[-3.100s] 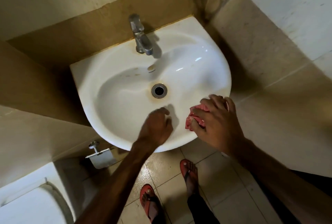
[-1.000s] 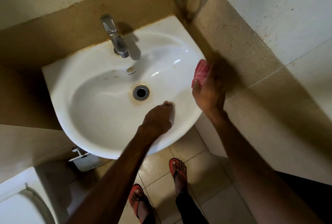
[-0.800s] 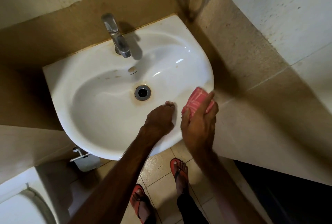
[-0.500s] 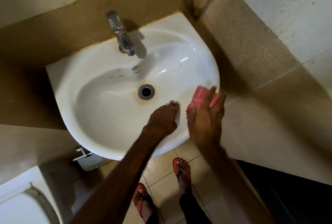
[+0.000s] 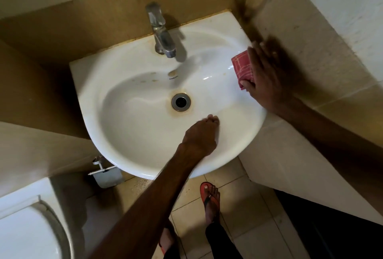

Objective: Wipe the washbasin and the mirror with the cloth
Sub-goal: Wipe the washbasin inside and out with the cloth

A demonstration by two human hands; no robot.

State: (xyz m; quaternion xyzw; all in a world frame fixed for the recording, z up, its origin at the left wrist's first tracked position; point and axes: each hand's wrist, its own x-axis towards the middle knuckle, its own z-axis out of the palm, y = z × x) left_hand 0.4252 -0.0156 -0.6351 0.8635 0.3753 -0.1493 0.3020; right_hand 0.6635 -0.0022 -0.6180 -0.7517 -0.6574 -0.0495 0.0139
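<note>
The step in hand was judged to be the washbasin wipe, at its right rim. The right hand (image 5: 267,80) lay flat over the folded red cloth (image 5: 242,67), fingers spread and thumb tucked against the cloth's near edge, so its grip pressed the cloth down on the rim rather than closing round it; the fingertips were motion-blurred, which suggested a stroke along the edge. The cloth sat on the right shoulder of the washbasin (image 5: 145,138), just beside the tiled wall (image 5: 310,55) and well apart from the tap (image 5: 161,36). The left hand (image 5: 200,136) rested on the near front rim, fingers curled together over the inner lip and holding nothing, apparently as a brace. Brown staining ringed the drain (image 5: 181,102), and faint spots showed on the back slope of the bowl below the tap. No mirror was in view. Judgement: the basin part was only partly done. The next move would call for carrying the cloth off the rim into the bowl, with firm pressure round the drain ring and the spots, then round the tap base; the mirror was yet to come.
</note>
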